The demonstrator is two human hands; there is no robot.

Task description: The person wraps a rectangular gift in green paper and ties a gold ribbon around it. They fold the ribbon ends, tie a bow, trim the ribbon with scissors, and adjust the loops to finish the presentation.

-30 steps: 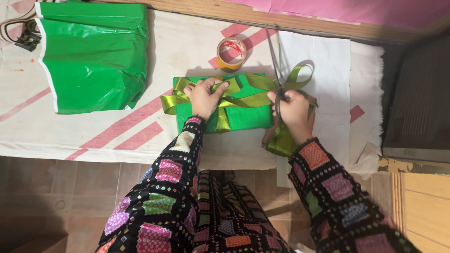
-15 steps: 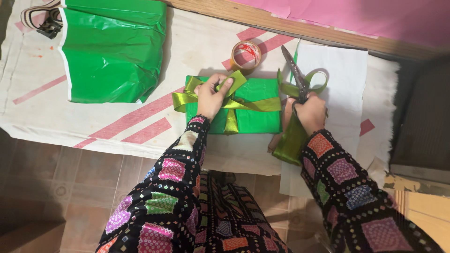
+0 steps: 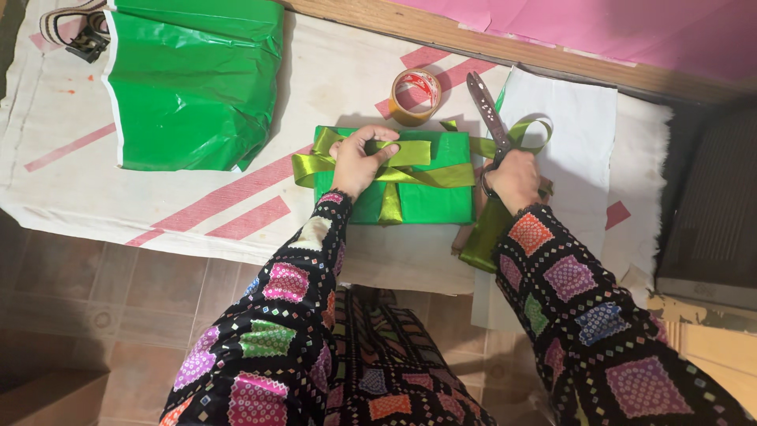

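A box wrapped in green paper (image 3: 430,201) lies on the cloth-covered table, tied with a shiny olive-green ribbon (image 3: 441,175). My left hand (image 3: 359,162) presses on the ribbon's knot at the box's top left, pinching a ribbon loop. My right hand (image 3: 514,178) is at the box's right end and holds grey scissors (image 3: 487,114), blades pointing away from me beside a ribbon loop. A long ribbon tail (image 3: 482,237) hangs below this hand over the table's edge.
A roll of brown tape (image 3: 415,93) sits just behind the box. A folded sheet of green wrapping paper (image 3: 189,87) lies at the back left, a white sheet (image 3: 576,142) at the right. Pink paper (image 3: 615,28) lies beyond a wooden strip. Tiled floor is below.
My right hand with the scissors moved a little left, closer to the box's right end. The ribbon loop under my left hand went from raised to flat on the box.
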